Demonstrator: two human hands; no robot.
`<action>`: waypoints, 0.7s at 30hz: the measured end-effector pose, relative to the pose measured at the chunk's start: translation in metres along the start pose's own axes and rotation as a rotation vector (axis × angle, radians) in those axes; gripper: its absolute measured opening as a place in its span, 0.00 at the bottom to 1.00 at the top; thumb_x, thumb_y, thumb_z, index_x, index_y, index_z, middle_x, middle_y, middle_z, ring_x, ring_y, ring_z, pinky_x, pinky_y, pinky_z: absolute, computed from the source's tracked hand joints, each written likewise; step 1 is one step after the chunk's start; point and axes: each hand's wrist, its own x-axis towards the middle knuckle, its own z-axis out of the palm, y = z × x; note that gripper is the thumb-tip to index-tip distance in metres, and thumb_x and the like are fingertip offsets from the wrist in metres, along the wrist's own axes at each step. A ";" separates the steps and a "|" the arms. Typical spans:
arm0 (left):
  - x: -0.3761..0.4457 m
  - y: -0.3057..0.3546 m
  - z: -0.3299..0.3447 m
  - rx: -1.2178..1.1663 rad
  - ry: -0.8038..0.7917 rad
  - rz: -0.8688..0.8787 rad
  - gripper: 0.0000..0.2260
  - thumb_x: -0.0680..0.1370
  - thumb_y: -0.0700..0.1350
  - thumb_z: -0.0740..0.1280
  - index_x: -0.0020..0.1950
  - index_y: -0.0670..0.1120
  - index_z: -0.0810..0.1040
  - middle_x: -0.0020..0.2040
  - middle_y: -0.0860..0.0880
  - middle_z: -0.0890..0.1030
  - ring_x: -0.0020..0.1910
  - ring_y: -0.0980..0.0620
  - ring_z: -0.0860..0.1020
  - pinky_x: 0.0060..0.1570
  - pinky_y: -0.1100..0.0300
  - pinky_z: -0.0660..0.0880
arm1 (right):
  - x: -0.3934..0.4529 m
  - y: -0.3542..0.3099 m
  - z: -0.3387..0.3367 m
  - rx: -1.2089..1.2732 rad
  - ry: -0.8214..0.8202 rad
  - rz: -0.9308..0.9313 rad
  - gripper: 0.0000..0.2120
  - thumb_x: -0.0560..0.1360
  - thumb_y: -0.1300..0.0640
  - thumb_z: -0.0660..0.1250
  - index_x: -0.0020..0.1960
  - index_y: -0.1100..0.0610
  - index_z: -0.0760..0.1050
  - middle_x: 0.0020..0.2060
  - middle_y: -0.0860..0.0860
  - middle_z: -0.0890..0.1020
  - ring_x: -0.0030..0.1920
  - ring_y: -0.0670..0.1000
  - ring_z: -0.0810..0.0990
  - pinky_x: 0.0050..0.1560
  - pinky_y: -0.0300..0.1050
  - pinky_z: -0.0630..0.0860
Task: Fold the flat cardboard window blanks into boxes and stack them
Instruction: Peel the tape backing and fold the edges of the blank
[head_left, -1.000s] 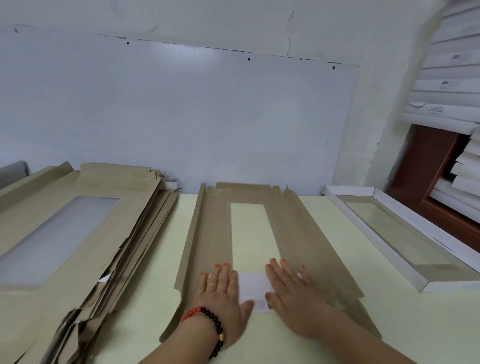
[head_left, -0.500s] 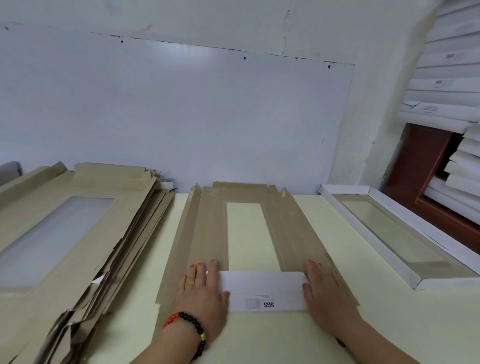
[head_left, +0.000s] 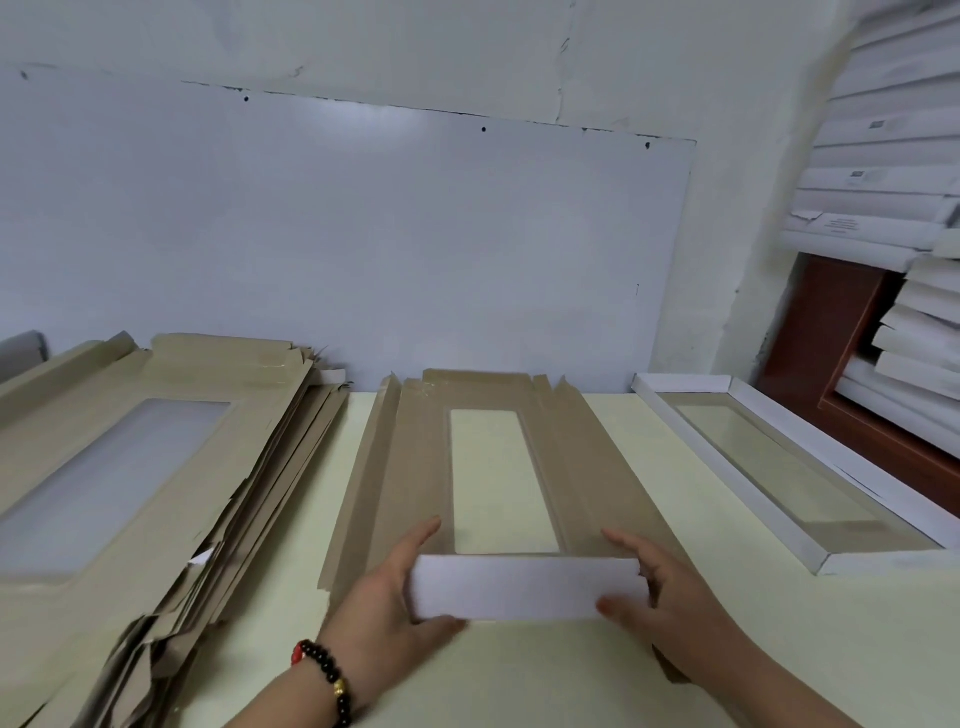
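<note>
Left hand (head_left: 387, 597) and right hand (head_left: 670, 608) at the ends of the white flap (head_left: 524, 587) — fingers curled round it, thumbs in front. Blank (head_left: 415, 467) flat on the surface (head_left: 649, 467), mid-way — pile (head_left: 156, 467) left, box (head_left: 779, 467) right, bare gaps between.

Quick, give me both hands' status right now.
Left hand: gripping the left end of the raised white end flap, thumb curled under.
Right hand: gripping the flap's right end.

Matt brown cardboard blank (head_left: 415, 467), glossy clear film window (head_left: 498, 478)
</note>
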 end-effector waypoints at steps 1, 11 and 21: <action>-0.003 0.002 -0.003 -0.007 -0.025 0.004 0.36 0.64 0.57 0.75 0.66 0.73 0.60 0.47 0.66 0.78 0.46 0.66 0.77 0.45 0.74 0.72 | -0.004 -0.001 -0.002 0.025 -0.006 0.023 0.31 0.64 0.47 0.75 0.63 0.31 0.70 0.53 0.48 0.80 0.42 0.44 0.80 0.42 0.39 0.77; -0.020 0.034 -0.008 0.783 -0.323 0.441 0.11 0.58 0.60 0.75 0.36 0.57 0.82 0.33 0.61 0.80 0.35 0.64 0.79 0.46 0.69 0.77 | -0.023 -0.002 -0.005 -0.719 -0.030 -0.622 0.20 0.56 0.54 0.81 0.46 0.42 0.83 0.33 0.37 0.80 0.37 0.39 0.81 0.46 0.36 0.79; -0.007 0.068 0.031 0.851 -0.411 0.123 0.13 0.81 0.46 0.54 0.60 0.47 0.73 0.60 0.44 0.76 0.59 0.42 0.74 0.54 0.52 0.70 | -0.012 -0.027 0.056 -0.958 0.162 -0.748 0.18 0.52 0.40 0.80 0.39 0.43 0.83 0.23 0.43 0.77 0.22 0.44 0.76 0.24 0.33 0.69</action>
